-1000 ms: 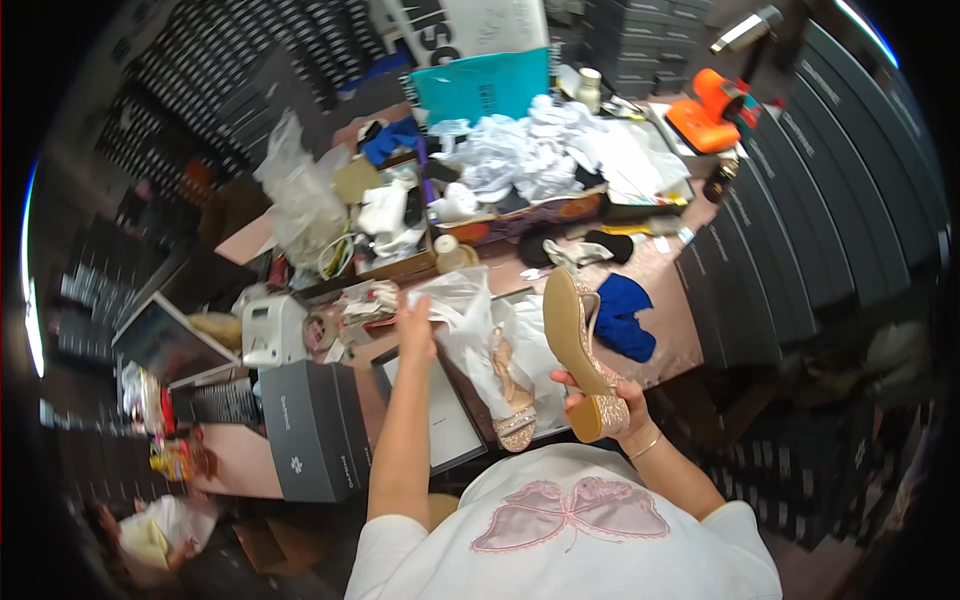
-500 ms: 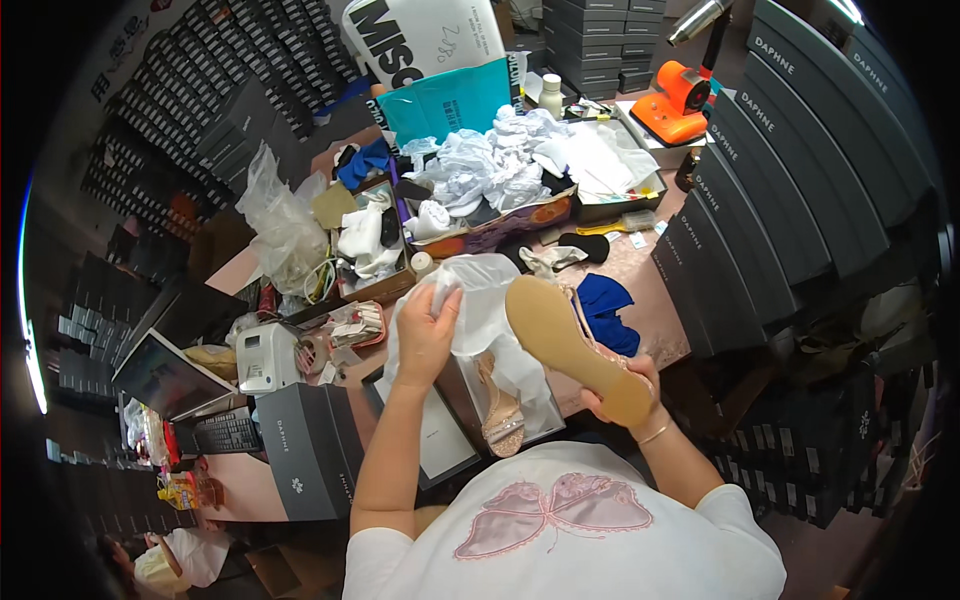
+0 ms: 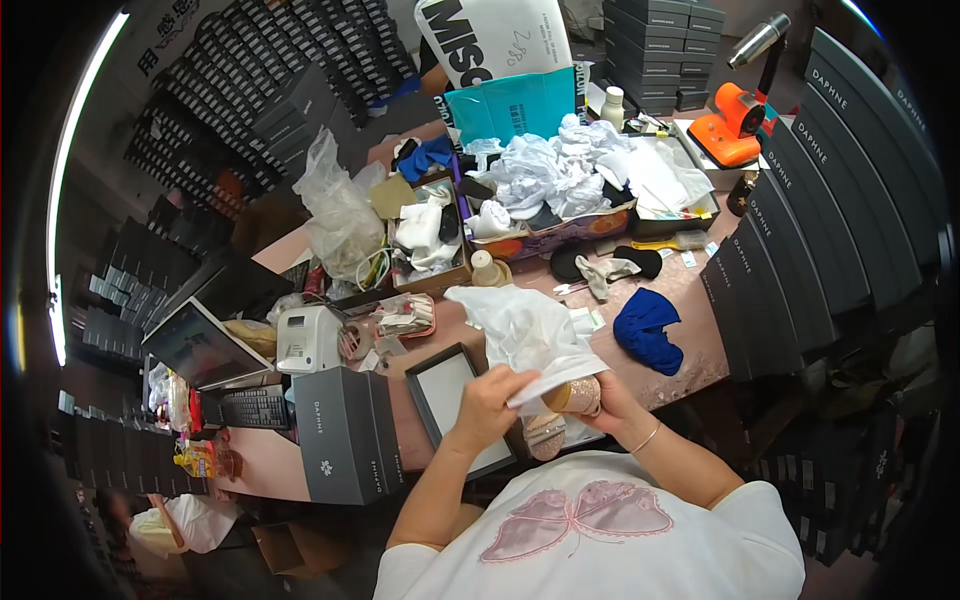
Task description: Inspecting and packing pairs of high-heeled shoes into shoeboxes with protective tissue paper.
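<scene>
My left hand (image 3: 492, 402) is closed, pinching the lower edge of a sheet of white tissue paper (image 3: 525, 325). My right hand (image 3: 620, 408) grips a sandal (image 3: 577, 396), its glittery pinkish end showing between my hands. Tissue covers the rest of this sandal. Just below, a second glittery sandal (image 3: 543, 438) lies in a shoe box that my hands and the paper mostly hide. To the left of my left hand lies a dark-rimmed box lid (image 3: 438, 385) with a pale inside.
A blue cloth (image 3: 648, 332) lies right of the paper. Beyond are a beige bottle (image 3: 487, 268) and a carton of crumpled paper (image 3: 550, 235). Tall stacks of dark shoe boxes (image 3: 800, 215) flank the right. Left stand a closed shoe box (image 3: 345, 435), a white printer (image 3: 308, 338) and a monitor (image 3: 205, 343).
The sandal has come down and left from a raised, sole-out position. My left hand has drawn the tissue right and over it. The whole view has shifted slightly.
</scene>
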Available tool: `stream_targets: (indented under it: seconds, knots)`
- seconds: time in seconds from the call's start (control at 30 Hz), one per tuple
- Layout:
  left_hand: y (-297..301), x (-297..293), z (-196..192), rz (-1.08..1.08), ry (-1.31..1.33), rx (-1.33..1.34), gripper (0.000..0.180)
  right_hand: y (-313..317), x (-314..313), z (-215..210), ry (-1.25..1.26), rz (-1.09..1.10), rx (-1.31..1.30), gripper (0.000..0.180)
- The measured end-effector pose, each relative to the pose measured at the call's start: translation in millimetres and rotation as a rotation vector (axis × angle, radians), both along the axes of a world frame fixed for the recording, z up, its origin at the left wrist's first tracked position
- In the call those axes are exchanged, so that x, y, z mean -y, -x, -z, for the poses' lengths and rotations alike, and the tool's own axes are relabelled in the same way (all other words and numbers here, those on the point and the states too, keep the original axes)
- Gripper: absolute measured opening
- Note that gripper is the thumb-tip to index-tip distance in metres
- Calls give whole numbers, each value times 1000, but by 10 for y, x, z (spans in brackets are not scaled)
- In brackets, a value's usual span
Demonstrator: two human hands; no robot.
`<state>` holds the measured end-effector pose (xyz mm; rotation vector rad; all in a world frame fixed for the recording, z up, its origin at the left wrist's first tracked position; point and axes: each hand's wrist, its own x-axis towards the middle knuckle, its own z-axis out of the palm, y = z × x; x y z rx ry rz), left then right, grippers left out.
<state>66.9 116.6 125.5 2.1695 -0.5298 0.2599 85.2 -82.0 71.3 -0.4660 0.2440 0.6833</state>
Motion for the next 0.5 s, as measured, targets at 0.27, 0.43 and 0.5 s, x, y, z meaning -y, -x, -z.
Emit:
stream_targets:
  seconds: [0.27,0.43,0.5]
  knots:
    - [290,779,238,298,84,232,50,-8,254,655,1182,-88,1115,58]
    - [456,1136,318,663,60,143,45,32,652,668,1853,-221,1338,52]
    - [415,1210,368,722,24,32,46,-8,927,837,1882,-173,1261,50]
